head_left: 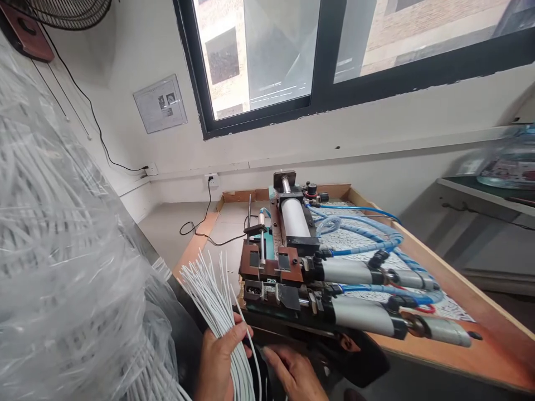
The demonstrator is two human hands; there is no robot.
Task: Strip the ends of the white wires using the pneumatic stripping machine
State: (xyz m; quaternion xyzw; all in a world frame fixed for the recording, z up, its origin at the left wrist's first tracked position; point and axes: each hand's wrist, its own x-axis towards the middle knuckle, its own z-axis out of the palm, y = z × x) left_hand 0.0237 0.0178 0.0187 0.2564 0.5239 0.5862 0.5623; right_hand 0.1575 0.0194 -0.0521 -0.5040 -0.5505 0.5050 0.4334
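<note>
In the head view my left hand [223,353] is closed around a bundle of thin white wires [215,306], with its thumb across the front. The upper ends fan out toward the machine, and one wire stands apart on the right side of the bundle. My right hand [295,370] is just right of the bundle, its fingers curled together; what they may hold is hidden. Above both hands sits a pneumatic machine [271,264] with brown clamp blocks and silver cylinders.
Plastic-wrapped wire bundles [83,250] fill the left side. The machine stands on a wooden-edged bench [493,345] with blue air hoses [376,245] and a black cable [196,225]. Behind are a window [267,61] and a wall fan [62,11]; a large bottle [510,161] stands right.
</note>
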